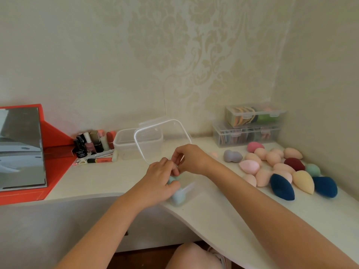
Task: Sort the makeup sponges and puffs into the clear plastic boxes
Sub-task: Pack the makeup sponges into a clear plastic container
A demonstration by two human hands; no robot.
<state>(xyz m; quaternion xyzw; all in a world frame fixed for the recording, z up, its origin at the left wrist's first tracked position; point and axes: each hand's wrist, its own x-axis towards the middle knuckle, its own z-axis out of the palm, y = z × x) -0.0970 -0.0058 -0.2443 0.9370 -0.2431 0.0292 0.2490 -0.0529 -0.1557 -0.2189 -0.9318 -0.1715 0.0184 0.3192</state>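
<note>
Though blurry, pale blue-green sponges (177, 197)

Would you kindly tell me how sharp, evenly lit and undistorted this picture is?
Head view: soft, even light, only faint shadows; the desk bows from the wide lens; the mint sponges under the left hand are blurred; the mirror shows a reflection, no harsh glare.

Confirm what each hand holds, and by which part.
Left hand: fingers curl round the top of a mint-green soft makeup sponge over a small clear plastic box. Right hand: fingers curled beside it; hold unclear.
</note>
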